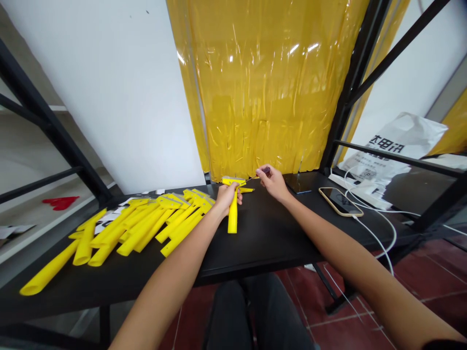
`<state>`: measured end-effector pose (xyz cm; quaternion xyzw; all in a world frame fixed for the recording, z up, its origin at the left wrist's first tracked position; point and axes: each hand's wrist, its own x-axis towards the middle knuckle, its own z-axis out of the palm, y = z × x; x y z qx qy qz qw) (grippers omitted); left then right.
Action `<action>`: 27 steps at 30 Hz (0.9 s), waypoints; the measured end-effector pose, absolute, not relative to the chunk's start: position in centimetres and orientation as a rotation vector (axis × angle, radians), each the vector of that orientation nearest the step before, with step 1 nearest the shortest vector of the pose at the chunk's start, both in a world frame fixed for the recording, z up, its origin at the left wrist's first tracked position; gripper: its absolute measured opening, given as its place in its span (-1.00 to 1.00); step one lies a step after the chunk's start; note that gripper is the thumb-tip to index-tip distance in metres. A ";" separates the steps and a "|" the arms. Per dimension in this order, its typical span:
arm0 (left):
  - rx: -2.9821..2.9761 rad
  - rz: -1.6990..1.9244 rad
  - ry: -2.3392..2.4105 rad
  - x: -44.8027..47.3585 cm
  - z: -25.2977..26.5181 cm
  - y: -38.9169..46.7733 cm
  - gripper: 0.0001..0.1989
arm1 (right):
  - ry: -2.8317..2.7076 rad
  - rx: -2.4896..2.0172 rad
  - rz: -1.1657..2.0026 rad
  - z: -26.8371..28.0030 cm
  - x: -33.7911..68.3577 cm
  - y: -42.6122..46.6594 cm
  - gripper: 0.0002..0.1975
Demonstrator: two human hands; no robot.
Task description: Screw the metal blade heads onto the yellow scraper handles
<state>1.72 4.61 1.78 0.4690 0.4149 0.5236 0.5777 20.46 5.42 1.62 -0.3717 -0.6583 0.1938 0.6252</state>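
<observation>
My left hand (225,195) is wrapped around a yellow scraper (232,219), just below its wide head. The scraper's hollow handle points toward me, and a pale blade edge shows along the head. In my right hand (273,184) is a small screwdriver (266,170) with a dark handle, pinched between the fingers. Its thin shaft slants left toward the scraper's head; whether the tip touches is too small to tell. Behind my left hand, another yellow part (248,190) pokes out, partly hidden. Several more yellow scrapers (144,226) lie heaped to the left.
The black table (255,248) carries a phone (341,201) with a white cable (375,240), a dark flat device (298,183) and a white power strip (359,193). A white plastic bag (397,141) stands at right. Yellow plastic curtain (270,92) hangs behind; black frame posts (54,126) flank the table.
</observation>
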 end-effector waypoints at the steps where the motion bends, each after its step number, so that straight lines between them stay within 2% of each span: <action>1: 1.097 1.226 0.971 1.7 1.8 4.6 -0.86 | -1.508 -0.849 0.446 1.6 20.5 5.4 -0.61; 11: 1.088 1.231 1.019 1.9 1.6 4.4 -0.85 | -1.527 -0.876 0.467 1.6 20.3 5.2 -0.58; 19: 1.121 1.206 1.034 1.7 1.7 4.4 -0.84 | -1.623 -0.792 0.433 2.3 20.2 4.8 -0.67; 21: 1.114 1.188 1.023 1.8 1.7 4.2 -0.86 | -1.560 -0.765 0.544 2.4 20.1 4.8 -0.67; 25: 1.055 1.075 0.999 2.4 1.5 3.7 -0.92 | -1.351 -0.659 0.794 2.6 19.8 4.8 -0.49; 27: 0.974 0.976 0.966 2.9 1.3 3.4 -0.92 | -1.326 -0.651 0.834 2.7 19.8 4.7 -0.54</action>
